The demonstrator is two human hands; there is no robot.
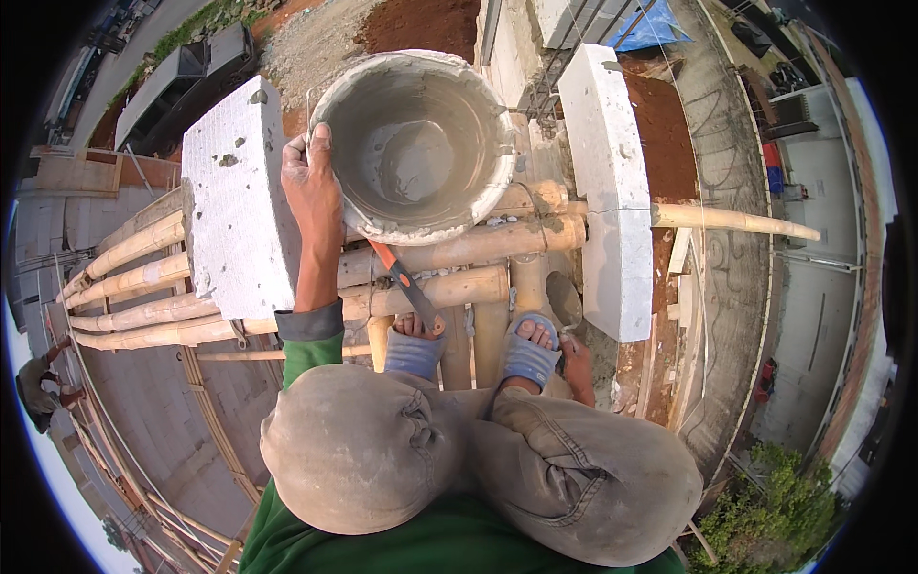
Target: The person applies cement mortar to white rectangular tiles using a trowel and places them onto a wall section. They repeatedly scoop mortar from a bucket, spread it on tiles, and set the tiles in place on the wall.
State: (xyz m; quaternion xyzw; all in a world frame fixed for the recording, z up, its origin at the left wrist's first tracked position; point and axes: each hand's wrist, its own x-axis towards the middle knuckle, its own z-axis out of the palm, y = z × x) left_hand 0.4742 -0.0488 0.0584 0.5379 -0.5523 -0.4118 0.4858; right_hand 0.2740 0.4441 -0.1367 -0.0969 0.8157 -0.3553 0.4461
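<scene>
My left hand [312, 177] is closed on the left rim of a round, mortar-crusted bucket [335, 196], thumb on top. Wet grey mortar [419, 161] coats its inside and lies in the bottom. Low beside my right foot, my right hand [577, 370] is partly hidden by my knee. Its fingers appear closed at the near end of a trowel [564, 298] with a rounded, mortar-grey blade; the handle is hidden. Between the bucket and my left foot lies a tool with an orange-and-black handle [402, 279], its upper end under the bucket.
Bamboo poles [469, 251] form the platform under my sandalled feet. A white block [239, 196] rests on them at left. White blocks [612, 191] stand along the wall at right, with a bamboo pole [736, 218] jutting past. Another person [43, 387] is at far left.
</scene>
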